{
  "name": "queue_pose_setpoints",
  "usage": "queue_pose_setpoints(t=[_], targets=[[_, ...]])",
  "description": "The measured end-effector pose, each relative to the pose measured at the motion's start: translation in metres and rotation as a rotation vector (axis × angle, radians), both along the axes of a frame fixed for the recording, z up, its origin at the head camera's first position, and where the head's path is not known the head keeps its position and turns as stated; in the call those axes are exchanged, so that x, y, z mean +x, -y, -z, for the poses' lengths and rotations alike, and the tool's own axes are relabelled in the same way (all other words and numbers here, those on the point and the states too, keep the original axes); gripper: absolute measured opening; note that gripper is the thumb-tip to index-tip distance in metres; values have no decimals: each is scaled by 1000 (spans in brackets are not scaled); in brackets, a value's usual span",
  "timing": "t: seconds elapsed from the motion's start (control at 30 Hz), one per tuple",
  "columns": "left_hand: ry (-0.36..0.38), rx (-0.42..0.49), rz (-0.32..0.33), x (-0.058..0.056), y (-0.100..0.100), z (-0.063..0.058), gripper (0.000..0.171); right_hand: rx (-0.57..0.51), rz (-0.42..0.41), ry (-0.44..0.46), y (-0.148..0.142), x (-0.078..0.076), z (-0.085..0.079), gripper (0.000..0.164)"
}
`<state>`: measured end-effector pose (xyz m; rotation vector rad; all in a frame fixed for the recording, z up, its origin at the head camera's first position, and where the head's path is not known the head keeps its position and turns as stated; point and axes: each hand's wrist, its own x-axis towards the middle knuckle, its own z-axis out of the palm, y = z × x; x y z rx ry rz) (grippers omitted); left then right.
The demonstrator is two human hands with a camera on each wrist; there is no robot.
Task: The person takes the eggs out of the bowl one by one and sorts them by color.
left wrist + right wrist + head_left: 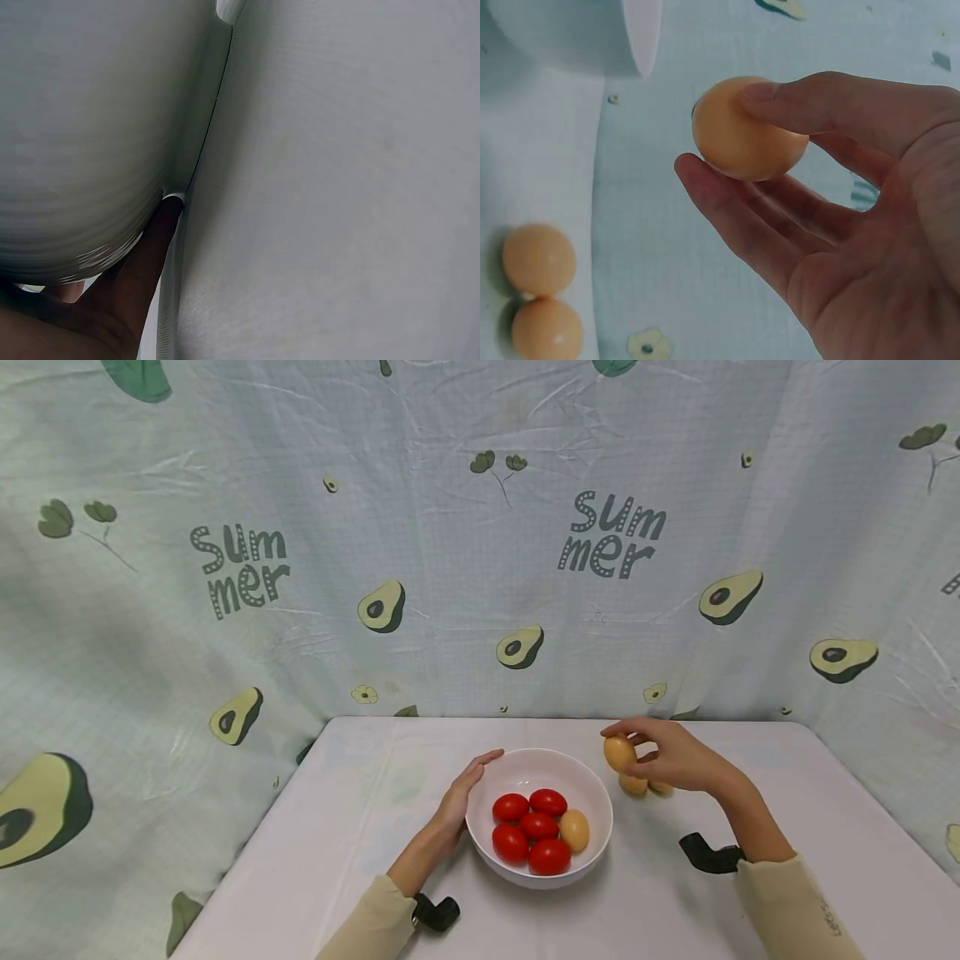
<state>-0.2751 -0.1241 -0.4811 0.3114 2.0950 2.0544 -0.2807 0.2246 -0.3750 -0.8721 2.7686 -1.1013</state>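
Well, from my remote seat I see the right hand point(678, 756) pinching an egg point(619, 752) between thumb and fingers, raised above the table point(360, 827) just to the right of the bowl point(536, 768). Its long axis leans slightly in my head view, from upper left to lower right; in the right wrist view it lies nearly across the picture. Both ends look so alike that I cannot tell which is the narrower.

The left hand point(459, 797) rests against the bowl's left side, fingers extended along the wall and not curled round it. The bowl stands upright.

On the backdrop cloth point(450, 527) I read "summer", split over two lines as "sum" and "mer", twice in full, with part of another print cut off at the right edge. Small dark lettering runs along the right sleeve point(795, 910), too tiny for me to read surely.

Counting, I get four eggs: one in the right hand, one in the bowl point(574, 831) with its long axis pointing roughly away from the person, and two side by side on the table, the first egg point(540, 259) seeming to touch the second egg point(547, 330). I also count five glossy red oval pieces point(538, 827) in the bowl, most lying crosswise.
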Motion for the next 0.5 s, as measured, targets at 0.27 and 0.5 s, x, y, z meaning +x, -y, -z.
queue_pose_setpoints(t=[0.27,0.5], targets=[[2,3,-10,-2,-3,-2,52,-24,100,-49,-40,-5,11,53],[13,-13,-24,-3,-5,-2,51,-10,215,-62,-57,-13,30,66]])
